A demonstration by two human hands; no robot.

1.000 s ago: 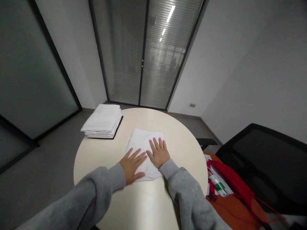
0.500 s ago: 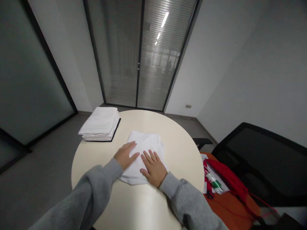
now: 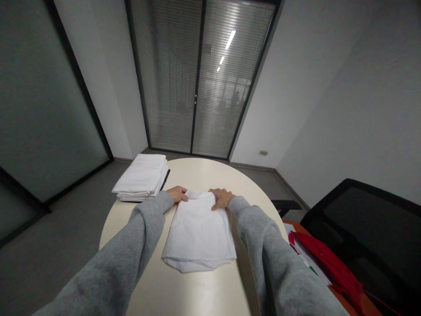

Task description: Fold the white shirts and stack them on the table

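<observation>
A folded white cloth (image 3: 200, 232) lies on the round cream table (image 3: 194, 294), with its slightly uneven layered edge towards me. At its far left corner, my left hand (image 3: 178, 194) pinches the fabric, thumb on top and fingers mostly hidden underneath. My right hand (image 3: 222, 198) grips the far right corner, its thumb over the cloth and its fingers curled at the edge. Between the two hands the far edge bends a little. To the left of my left hand sits a neat stack of folded white cloths (image 3: 141, 175) on a thin black board (image 3: 166, 179).
To the right, a black mesh chair (image 3: 358, 237) stands by the table, its armrest (image 3: 286, 205) close to the edge. Something red (image 3: 325, 259) lies on its orange seat. Beyond the table is a glass partition with blinds (image 3: 171, 96).
Both hands have gone from lying flat on the cloth to its far corners and taken hold there. The view has tipped slightly, shifting the scene down and right.
</observation>
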